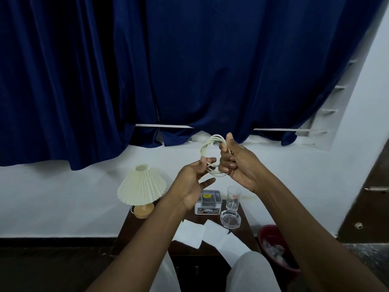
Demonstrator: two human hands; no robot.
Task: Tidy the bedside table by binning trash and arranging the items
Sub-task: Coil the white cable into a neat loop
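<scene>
Cable coil (pixel 207 148) held in mid-air above the bedside table (pixel 245 234), as I watch through the head camera. The white loops form an upright ring, its flat side turned roughly towards me and its longer axis running top to bottom with a slight lean.

My right hand (pixel 237 165) has the firm hold: its fingers are curled round the bundled strands on the ring's right side, thumb pointing up. So the body of the coil lies to the left of that grip.

My left hand (pixel 195 180) meets the ring at its lower left edge, where thumb and forefinger pinch a strand while the other fingers hang loose. It is the lighter hold of the two.

Straight below the coil, at the back of the table, stand an organiser box (pixel 207 204) and a drinking glass (pixel 233 197), with a glass ashtray (pixel 230 220) in front of the glass. White paper sheets (pixel 190 234) lie on the near part of the tabletop.

My reading is that the coil is nearly gathered. The right hand, holding the bundle, is better placed to carry it down.
</scene>
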